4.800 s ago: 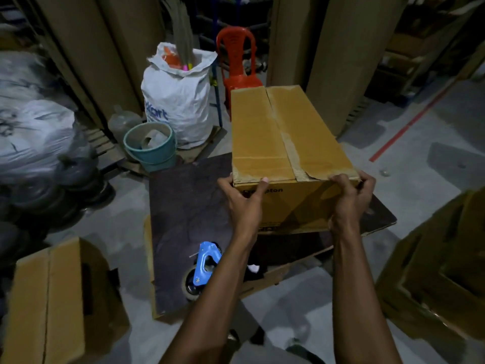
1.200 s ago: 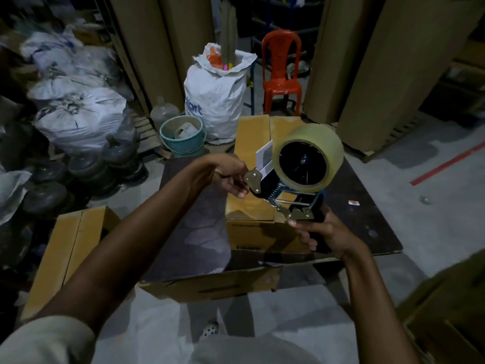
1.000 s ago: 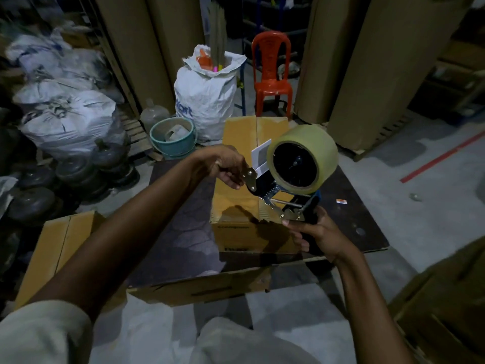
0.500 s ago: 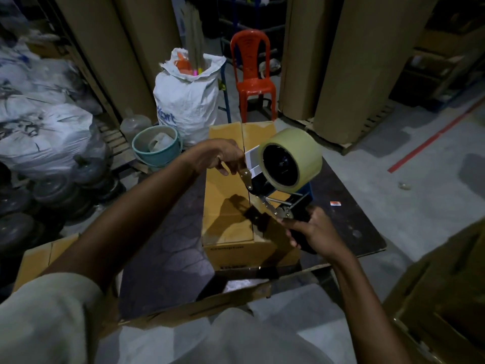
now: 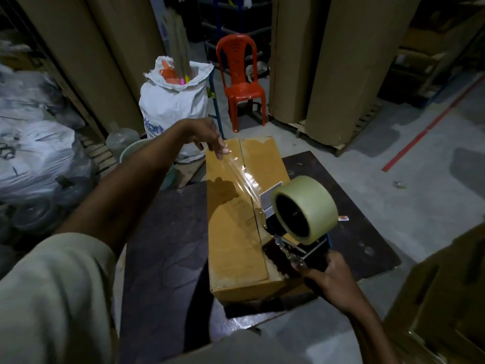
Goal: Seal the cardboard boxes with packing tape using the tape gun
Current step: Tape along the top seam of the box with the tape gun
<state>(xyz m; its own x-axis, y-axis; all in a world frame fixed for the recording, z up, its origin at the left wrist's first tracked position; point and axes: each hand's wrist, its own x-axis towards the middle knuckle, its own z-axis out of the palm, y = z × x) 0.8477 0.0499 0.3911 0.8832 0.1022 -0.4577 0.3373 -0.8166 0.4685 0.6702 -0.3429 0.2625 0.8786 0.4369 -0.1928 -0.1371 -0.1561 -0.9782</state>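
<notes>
So the left hand (image 5: 207,135) is reaching out over the far end of the cardboard box (image 5: 233,232), fingers (image 5: 222,150) pointing down and bunched together, pinching the loose end of the clear tape strip (image 5: 242,176). The strip is stretching diagonally above the box's top seam, back to the tape gun (image 5: 294,240). The right hand (image 5: 332,275) is wrapping all its fingers tightly round the gun's handle at the near right corner of the box, with the big tape roll (image 5: 305,210) sitting on top.

The box is lying lengthwise on a dark board (image 5: 162,245) on the floor.

Writing-wise: the white sack (image 5: 170,106) behind is showing blue letters, something like "kart", the start cut off at the sack's edge. There's faint print on the box top, way too small to read.
</notes>
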